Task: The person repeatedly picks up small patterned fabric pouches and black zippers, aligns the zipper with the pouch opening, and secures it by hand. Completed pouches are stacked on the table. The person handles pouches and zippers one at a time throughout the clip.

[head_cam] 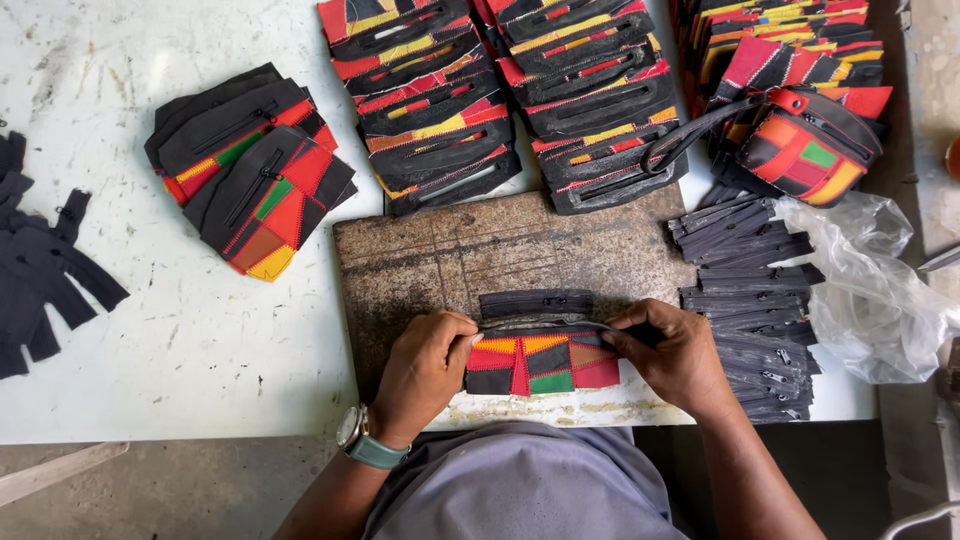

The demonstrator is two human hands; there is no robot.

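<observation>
Here, a patchwork panel [542,364] of red, orange, green and black pieces lies on a worn board [440,255], near its front edge. The left hand [424,366] pinches the panel's left end, and the right hand [668,352] pinches its right end over a black zipper strip [535,301]. Just right of the board sits a stack of zippers [752,300] beside a clear plastic bag [870,290]. Behind the board, more patchwork panels [500,100] are piled on the white table [150,330].
</observation>
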